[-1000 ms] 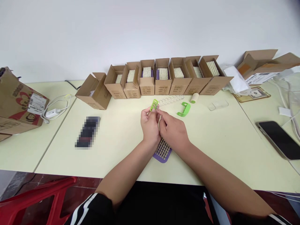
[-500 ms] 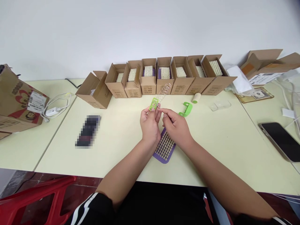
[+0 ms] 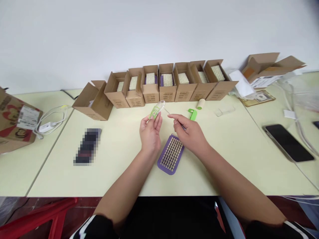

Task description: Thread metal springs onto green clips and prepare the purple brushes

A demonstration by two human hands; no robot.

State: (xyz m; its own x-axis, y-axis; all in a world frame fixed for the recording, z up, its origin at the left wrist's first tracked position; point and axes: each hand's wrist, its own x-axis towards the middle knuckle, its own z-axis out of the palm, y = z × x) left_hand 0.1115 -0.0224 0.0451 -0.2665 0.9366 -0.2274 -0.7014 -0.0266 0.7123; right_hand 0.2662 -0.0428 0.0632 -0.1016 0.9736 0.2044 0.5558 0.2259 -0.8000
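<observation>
My left hand (image 3: 151,136) is closed on a light-green plastic piece (image 3: 155,111), pinched between thumb and fingers. A clear, shiny coil (image 3: 160,105) sticks out from its far end. My right hand (image 3: 190,132) grips a thin pointed tool (image 3: 167,111), its tip aimed toward the green piece but apart from it. The tool's exact kind is hidden by the fingers. Under the right hand lies a purple tray (image 3: 163,168) with rows of small beige pegs (image 3: 172,153). Just beyond that hand is a bright-green curved plastic part (image 3: 192,114), partly covered by it.
Several open cardboard boxes (image 3: 167,94) holding beige pegs line the wall. A beige cylinder (image 3: 200,104) and a clear plastic piece (image 3: 225,111) lie before them. A phone (image 3: 289,142) is at right; a pixelated dark object (image 3: 87,146) and a white cable (image 3: 51,124) at left.
The hands have moved apart: the left has gone left with the green piece, the tool tip has drawn away from it. The coil looks shorter and bunched. The view has shifted slightly.
</observation>
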